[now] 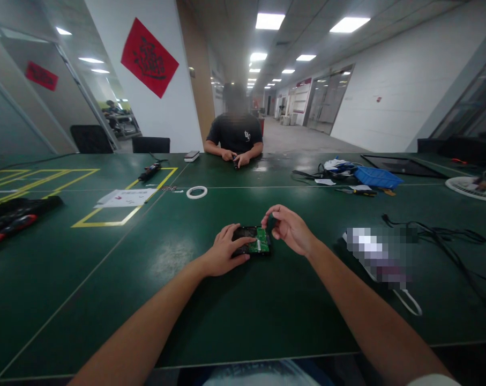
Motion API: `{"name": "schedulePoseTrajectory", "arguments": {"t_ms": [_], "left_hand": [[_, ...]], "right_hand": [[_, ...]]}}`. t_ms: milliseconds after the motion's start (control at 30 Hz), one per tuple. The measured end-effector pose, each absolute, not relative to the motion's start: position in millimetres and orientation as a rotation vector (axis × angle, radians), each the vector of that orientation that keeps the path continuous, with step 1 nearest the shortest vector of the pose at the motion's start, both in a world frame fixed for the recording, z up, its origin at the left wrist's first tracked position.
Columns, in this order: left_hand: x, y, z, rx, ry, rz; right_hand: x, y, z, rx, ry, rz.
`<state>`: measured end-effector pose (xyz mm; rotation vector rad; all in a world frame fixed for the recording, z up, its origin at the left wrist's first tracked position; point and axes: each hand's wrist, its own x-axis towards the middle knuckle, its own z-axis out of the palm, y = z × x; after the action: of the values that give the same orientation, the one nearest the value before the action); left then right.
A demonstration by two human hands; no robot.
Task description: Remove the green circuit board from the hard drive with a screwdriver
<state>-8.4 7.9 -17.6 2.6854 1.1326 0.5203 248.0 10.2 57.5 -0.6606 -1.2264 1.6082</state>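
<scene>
A hard drive (262,245) with a green circuit board facing up lies flat on the dark green table (178,311). My left hand (222,251) grips its left part from above: the thumb is at the near edge, the index finger stretches over the board, and the other fingers reach the far edge. Just over the drive's right end, my right hand (289,229) is closed in a pinch, with a small dark piece (271,221) between thumb and fingers. Its kind is too small and dark to tell.
Beyond the drive lies a white tape roll (196,192). A blue tray (378,177) stands at the back right, and a blurred-out item (377,257) with a white strap lies right of my arm. Black cables (443,246) run nearby. Across the table sits a person (234,136).
</scene>
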Motion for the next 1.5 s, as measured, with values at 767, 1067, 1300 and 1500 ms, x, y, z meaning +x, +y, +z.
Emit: {"name": "schedulePoseTrajectory", "arguments": {"t_ms": [767,1067,1300,1500], "left_hand": [[-5.8,7.1,-17.3,2.680,1.118,0.523],[-6.1,7.7,-16.3,2.679,1.113,0.497],[-6.5,7.0,-16.8,2.660,1.125,0.516],[-9.3,6.4,-16.3,2.659,1.118,0.547]], "right_hand": [[265.8,9.1,70.3,-0.868,-1.575,1.459],[283.5,10.0,77.7,-0.868,-1.673,1.507],[275.5,15.1,66.5,-0.783,-1.403,1.659],[270.1,9.2,74.1,-0.847,-1.429,1.622]]}}
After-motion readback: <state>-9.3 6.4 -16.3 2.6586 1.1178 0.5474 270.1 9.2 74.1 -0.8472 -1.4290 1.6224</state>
